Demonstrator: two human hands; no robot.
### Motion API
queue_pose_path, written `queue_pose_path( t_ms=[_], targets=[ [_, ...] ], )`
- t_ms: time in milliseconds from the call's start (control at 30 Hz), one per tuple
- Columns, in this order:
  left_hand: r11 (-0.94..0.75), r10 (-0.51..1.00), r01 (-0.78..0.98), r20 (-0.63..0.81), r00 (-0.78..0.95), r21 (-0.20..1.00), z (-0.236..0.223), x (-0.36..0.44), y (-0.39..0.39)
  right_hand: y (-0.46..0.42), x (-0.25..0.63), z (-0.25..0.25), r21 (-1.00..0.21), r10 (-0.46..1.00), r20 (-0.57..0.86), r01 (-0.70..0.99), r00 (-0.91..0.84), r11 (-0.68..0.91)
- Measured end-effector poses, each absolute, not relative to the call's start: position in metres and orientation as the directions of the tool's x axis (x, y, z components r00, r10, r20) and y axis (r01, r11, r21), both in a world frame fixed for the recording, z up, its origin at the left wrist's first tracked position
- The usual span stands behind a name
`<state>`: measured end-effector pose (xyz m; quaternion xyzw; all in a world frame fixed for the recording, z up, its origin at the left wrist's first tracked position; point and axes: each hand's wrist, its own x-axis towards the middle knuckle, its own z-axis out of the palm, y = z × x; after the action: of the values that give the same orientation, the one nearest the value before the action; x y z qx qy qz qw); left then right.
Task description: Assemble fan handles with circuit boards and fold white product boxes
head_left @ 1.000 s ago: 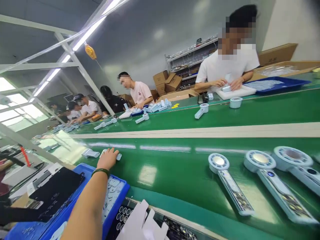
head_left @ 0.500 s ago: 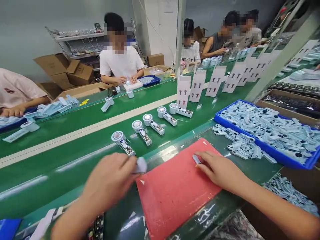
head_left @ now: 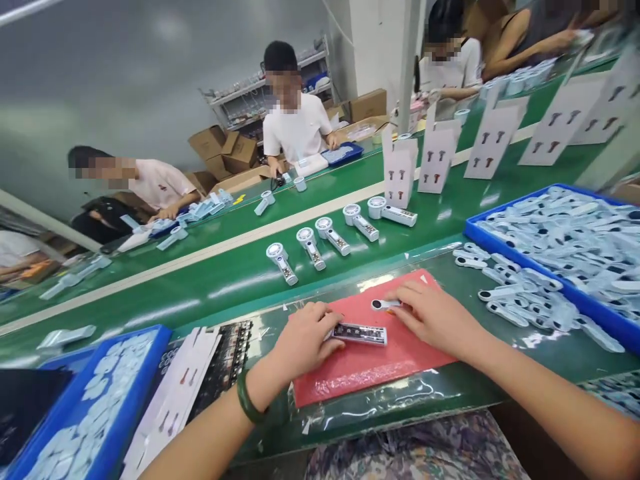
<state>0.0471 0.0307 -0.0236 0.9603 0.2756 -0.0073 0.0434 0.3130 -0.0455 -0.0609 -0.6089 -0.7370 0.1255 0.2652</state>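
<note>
My left hand (head_left: 303, 340), a green bangle on its wrist, is closed on one end of a white handheld device (head_left: 361, 334) that lies flat on the red mat (head_left: 370, 363). My right hand (head_left: 434, 319) rests on the same mat, fingers curled over a small white cover piece (head_left: 384, 305). Several finished white devices with round heads (head_left: 320, 241) lie in a row on the green conveyor belt (head_left: 210, 280) just beyond the mat.
A blue tray of pale cover parts (head_left: 570, 240) sits at right, with loose ones (head_left: 510, 293) beside it. Another blue tray (head_left: 95, 393) and printed cards (head_left: 180, 387) lie at left. White boxes (head_left: 400, 167) stand on the belt. Other people work across it.
My head turned from the far left back to the mat. My left hand came in from the belt and set a device on the red mat; my right hand stayed on the small piece.
</note>
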Motion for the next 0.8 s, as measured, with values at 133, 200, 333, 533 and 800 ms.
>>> queue_pose_path(
  t_ms=[133, 200, 333, 533, 800],
  targets=[
    [-0.824, 0.543, 0.519, 0.054, 0.838, 0.225, -0.032, 0.040, 0.029, -0.057, 0.270, -0.054, -0.595, 0.944, 0.298, 0.746, -0.141, 0.299],
    [-0.822, 0.530, 0.478, 0.109, 0.841, 0.309, -0.035, 0.042, 0.029, -0.057, 0.251, -0.055, -0.523, 0.933, 0.315, 0.788, -0.175, 0.324],
    [-0.793, 0.522, 0.378, 0.214, 0.825, 0.479, -0.039, 0.043, 0.028, -0.057, 0.233, -0.063, -0.436, 0.942, 0.305, 0.859, -0.141, 0.269],
    [-0.772, 0.572, 0.432, 0.214, 0.792, 0.466, -0.050, 0.048, 0.021, -0.060, 0.248, -0.087, -0.610, 0.961, 0.262, 0.757, -0.086, 0.234],
    [-0.815, 0.548, 0.456, 0.222, 0.806, 0.356, -0.056, 0.040, -0.006, -0.069, 0.262, -0.135, -0.790, 0.987, 0.077, 0.595, -0.144, 0.148]
  ],
)
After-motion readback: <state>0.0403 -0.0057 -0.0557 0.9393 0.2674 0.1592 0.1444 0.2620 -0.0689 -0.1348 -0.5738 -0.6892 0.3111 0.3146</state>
